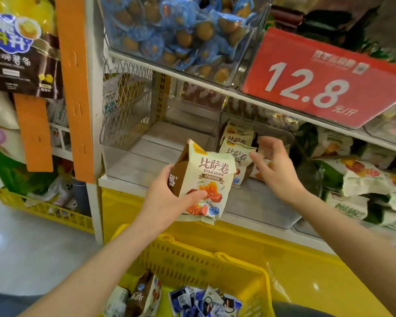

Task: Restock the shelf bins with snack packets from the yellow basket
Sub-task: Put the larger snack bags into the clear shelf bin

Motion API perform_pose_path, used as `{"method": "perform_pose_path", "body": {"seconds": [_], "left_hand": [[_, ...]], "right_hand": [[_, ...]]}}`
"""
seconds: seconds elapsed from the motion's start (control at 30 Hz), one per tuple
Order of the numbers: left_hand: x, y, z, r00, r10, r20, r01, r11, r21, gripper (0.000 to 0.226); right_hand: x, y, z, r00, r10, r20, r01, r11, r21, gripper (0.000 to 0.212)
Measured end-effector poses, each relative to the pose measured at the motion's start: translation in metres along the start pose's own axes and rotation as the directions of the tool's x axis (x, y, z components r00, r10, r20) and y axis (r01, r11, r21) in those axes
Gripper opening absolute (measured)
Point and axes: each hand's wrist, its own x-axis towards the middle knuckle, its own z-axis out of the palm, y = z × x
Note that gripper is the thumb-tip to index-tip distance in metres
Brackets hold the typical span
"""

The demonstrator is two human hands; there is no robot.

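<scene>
A left hand (167,197) grips a snack packet (207,177) at its lower corner, above the yellow basket (192,257). The right hand (274,170), fingers spread, hovers at stocked packets (237,154) in a clear shelf bin (261,209), perhaps touching one. The puffed pouch looks light and crushable; hold its edges.

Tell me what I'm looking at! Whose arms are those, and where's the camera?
There's no machine here, just a person filling shop shelves. The camera sits on their head and looks down, so you see their own two arms. The left hand holds a cream and brown snack packet. The right hand is open, reaching toward matching packets in a clear bin. Below is the yellow basket with more snacks inside. Above, another bin holds blue-wrapped snacks, beside a red price sign reading 12.8.
</scene>
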Motion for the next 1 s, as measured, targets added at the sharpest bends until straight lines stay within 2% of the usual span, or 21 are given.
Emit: {"method": "perform_pose_path", "body": {"seconds": [0.07,0.13,0.2,0.23,0.3,0.4,0.47,0.53,0.6,0.63,0.73,0.8,0.83,0.93,1.0], "left_hand": [[-0.009,0.000,0.004,0.996,0.012,0.087,-0.014,1.000,0.021,0.061],[-0.019,0.000,0.009,0.982,0.038,0.184,-0.046,0.998,0.042,0.063],[-0.027,0.001,0.015,0.960,0.094,0.265,-0.113,0.992,0.059,0.064],[-0.030,0.001,0.018,0.949,0.118,0.291,-0.142,0.988,0.062,0.065],[-0.033,0.004,0.027,0.933,0.156,0.325,-0.191,0.978,0.079,0.064],[-0.025,0.016,0.041,0.899,0.244,0.363,-0.319,0.933,0.165,0.061],[-0.010,0.025,0.052,0.873,0.329,0.360,-0.412,0.892,0.184,0.056],[0.009,0.031,0.064,0.858,0.397,0.325,-0.480,0.846,0.234,0.045],[0.029,0.028,0.075,0.862,0.403,0.307,-0.498,0.786,0.367,0.039],[0.037,0.023,0.079,0.865,0.385,0.321,-0.497,0.748,0.440,0.036],[0.050,0.000,0.091,0.853,0.326,0.408,-0.521,0.571,0.634,0.031],[0.055,-0.014,0.094,0.834,0.360,0.419,-0.548,0.449,0.705,0.036],[0.056,-0.019,0.095,0.826,0.394,0.404,-0.554,0.426,0.715,0.037],[0.057,-0.025,0.097,0.806,0.469,0.363,-0.564,0.421,0.710,0.037],[0.057,-0.027,0.098,0.794,0.496,0.350,-0.573,0.423,0.702,0.037]], "right_hand": [[-0.026,-0.025,-0.015,0.961,-0.118,0.251,0.126,0.992,-0.015,0.078],[-0.048,-0.040,-0.024,0.872,-0.153,0.464,0.250,0.956,-0.155,0.097],[-0.066,-0.045,-0.029,0.808,-0.150,0.569,0.334,0.913,-0.235,0.095],[-0.072,-0.046,-0.031,0.800,-0.143,0.582,0.334,0.913,-0.234,0.088],[-0.080,-0.044,-0.039,0.819,-0.146,0.554,0.323,0.917,-0.235,0.075],[-0.077,-0.039,-0.060,0.884,-0.165,0.438,0.317,0.900,-0.301,0.069],[-0.068,-0.033,-0.076,0.937,-0.198,0.288,0.300,0.878,-0.373,0.062],[-0.052,-0.023,-0.090,0.975,-0.198,0.099,0.221,0.886,-0.408,0.052],[-0.033,-0.008,-0.100,0.989,-0.136,-0.051,0.104,0.907,-0.407,0.044],[-0.024,0.000,-0.102,0.992,-0.100,-0.077,0.056,0.896,-0.440,0.043],[-0.004,0.022,-0.092,1.000,-0.025,-0.012,0.011,0.750,-0.662,0.058],[0.009,0.038,-0.075,0.998,0.001,0.063,0.048,0.652,-0.757,0.061],[0.016,0.046,-0.066,0.996,0.025,0.084,0.049,0.635,-0.771,0.059],[0.036,0.068,-0.044,0.986,0.103,0.130,0.028,0.668,-0.744,0.061],[0.047,0.084,-0.032,0.963,0.145,0.227,0.052,0.727,-0.685,0.067]]}}
